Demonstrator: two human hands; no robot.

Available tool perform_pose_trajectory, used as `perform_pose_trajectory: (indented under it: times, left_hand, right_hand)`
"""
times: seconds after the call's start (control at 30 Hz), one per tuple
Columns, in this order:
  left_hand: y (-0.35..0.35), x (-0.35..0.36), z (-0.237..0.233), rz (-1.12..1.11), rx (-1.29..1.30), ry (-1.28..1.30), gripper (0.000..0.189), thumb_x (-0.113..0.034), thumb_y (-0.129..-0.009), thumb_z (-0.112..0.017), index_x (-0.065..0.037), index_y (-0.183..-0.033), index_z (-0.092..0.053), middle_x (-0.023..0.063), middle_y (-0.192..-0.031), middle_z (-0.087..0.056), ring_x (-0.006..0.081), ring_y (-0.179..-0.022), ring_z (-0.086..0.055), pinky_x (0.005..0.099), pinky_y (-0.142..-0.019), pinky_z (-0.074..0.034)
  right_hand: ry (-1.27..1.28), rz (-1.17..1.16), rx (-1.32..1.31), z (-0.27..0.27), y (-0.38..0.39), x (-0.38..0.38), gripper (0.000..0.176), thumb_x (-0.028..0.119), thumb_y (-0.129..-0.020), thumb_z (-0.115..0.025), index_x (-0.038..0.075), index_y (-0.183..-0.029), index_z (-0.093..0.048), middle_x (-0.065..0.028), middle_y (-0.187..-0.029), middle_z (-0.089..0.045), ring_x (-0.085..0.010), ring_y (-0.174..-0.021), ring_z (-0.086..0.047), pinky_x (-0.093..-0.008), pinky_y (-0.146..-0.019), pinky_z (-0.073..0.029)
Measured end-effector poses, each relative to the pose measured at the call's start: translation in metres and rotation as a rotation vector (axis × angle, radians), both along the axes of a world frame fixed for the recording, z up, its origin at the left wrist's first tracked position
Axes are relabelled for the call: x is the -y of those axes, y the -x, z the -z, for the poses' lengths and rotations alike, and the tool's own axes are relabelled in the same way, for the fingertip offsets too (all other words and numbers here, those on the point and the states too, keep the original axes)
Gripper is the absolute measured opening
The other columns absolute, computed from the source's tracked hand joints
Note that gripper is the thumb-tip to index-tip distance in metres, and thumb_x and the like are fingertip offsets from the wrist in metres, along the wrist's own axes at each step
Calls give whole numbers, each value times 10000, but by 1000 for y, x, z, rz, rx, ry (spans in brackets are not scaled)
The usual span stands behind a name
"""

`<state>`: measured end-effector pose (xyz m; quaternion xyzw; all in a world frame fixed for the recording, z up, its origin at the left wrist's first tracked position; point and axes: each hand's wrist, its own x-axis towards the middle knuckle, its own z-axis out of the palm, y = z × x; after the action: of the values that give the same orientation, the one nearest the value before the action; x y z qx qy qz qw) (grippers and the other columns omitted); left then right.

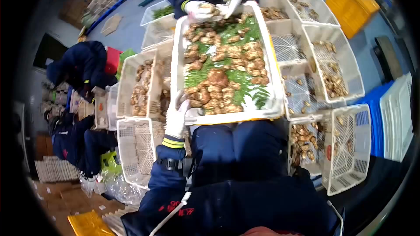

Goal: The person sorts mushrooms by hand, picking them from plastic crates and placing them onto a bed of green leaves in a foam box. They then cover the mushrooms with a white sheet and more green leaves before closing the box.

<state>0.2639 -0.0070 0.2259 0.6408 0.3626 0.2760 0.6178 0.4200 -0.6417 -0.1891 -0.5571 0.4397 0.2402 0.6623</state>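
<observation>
My left hand (176, 118), in a white glove, lies at the near left corner of a white tray (174, 65). Its thumb and fingers are apart, touching the rim beside the mushrooms. Brown and cream mushrooms (216, 78) lie in the tray on green fern leaves (199, 78). My right hand does not show; the right sleeve (302, 179) ends in shadow beside the lower right crate. Across the tray, another person's white-gloved hands (199, 10) hold a pale mushroom over the far edge.
White mesh crates flank the tray; the right crate (334, 70) and left crate (136, 87) hold mushrooms. A yellow bin (350, 5) stands at the far right, with stacked blue and white lids (393, 118) nearer. Two other people work at left. Clear plastic (124, 183) lies on the floor.
</observation>
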Motion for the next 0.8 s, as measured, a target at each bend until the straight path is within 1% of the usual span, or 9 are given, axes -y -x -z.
perform_pose_trajectory:
  times: [0.13, 0.2, 0.27, 0.37, 0.47, 0.63, 0.73, 0.77, 0.8]
  left_hand:
    - [-31, -36, 26, 182, -173, -163, 555, -136, -928, -671, 5, -1423, -464, 177, -1365, -558, 273, -1227, -562, 367, -1048, -460]
    - [-63, -42, 19, 383, -467, -635, 623, -144, -853, -713, -29, -1419, -478, 219, -1375, -544, 320, -1269, -536, 362, -1062, -444]
    - [-90, -67, 60, 415, -616, -1037, 602, -112, -860, -671, -67, -1428, -475, 245, -1303, -589, 354, -1206, -582, 397, -1009, -479]
    - [-119, -80, 33, 563, -1212, -748, 508, -85, -905, -540, -85, -1410, -485, 230, -1192, -659, 383, -1104, -643, 458, -953, -502]
    - [-125, -104, 63, 594, -1194, -605, 644, -195, -881, -677, -115, -1468, -423, 241, -1087, -688, 373, -1018, -671, 447, -882, -522]
    - [-128, -114, 66, 644, -1116, -626, 751, -253, -812, -745, -97, -1466, -411, 245, -1218, -640, 385, -1118, -633, 441, -902, -523]
    - [-136, -112, 76, 628, -1143, -751, 658, -180, -824, -691, -59, -1422, -447, 204, -1138, -681, 369, -1039, -667, 456, -844, -546]
    - [-136, -106, 70, 608, -1147, -852, 354, -170, -962, -508, -48, -1287, -579, 184, -1042, -715, 349, -979, -688, 468, -811, -537]
    - [-136, -109, 73, 629, -1094, -884, 364, -167, -948, -537, -50, -1291, -576, 191, -1046, -712, 351, -978, -688, 469, -802, -540]
  right_hand:
    - [363, -129, 223, 76, -40, 45, 605, 485, -922, -625, 120, -1388, -499, -130, -1252, -628, -315, -1014, -636, -448, -821, -528]
    - [751, -161, 240, 57, -74, 19, 566, 406, -957, -590, 90, -1412, -468, -152, -1257, -620, -296, -1059, -620, -403, -860, -510]
    - [690, -169, 307, -68, -90, -57, 490, 249, -1014, -552, 59, -1447, -423, -176, -1287, -598, -270, -1100, -603, -373, -950, -468]
    - [488, -199, 676, -126, -110, -104, 450, 184, -1021, -546, 41, -1434, -440, -157, -1291, -598, -222, -1125, -586, -331, -957, -461]
    - [352, -251, 835, -162, -123, -138, 433, 164, -1038, -508, 19, -1438, -427, -142, -1382, -534, -233, -1173, -552, -348, -992, -466]
    - [116, -259, 883, -210, -117, -192, 405, 209, -1058, -472, 70, -1437, -438, -130, -1419, -518, -246, -1198, -563, -402, -991, -491]
    - [143, -379, 879, -214, -112, -198, 469, 251, -1063, -459, 62, -1483, -371, -161, -1481, -466, -303, -1217, -572, -400, -1003, -479]
    - [135, -402, 919, -208, -111, -197, 476, 259, -1060, -465, 65, -1484, -371, -154, -1481, -479, -290, -1204, -578, -387, -995, -477]
    - [118, -386, 925, -202, -112, -197, 471, 261, -1060, -461, 66, -1480, -375, -150, -1475, -492, -272, -1174, -587, -381, -990, -475]
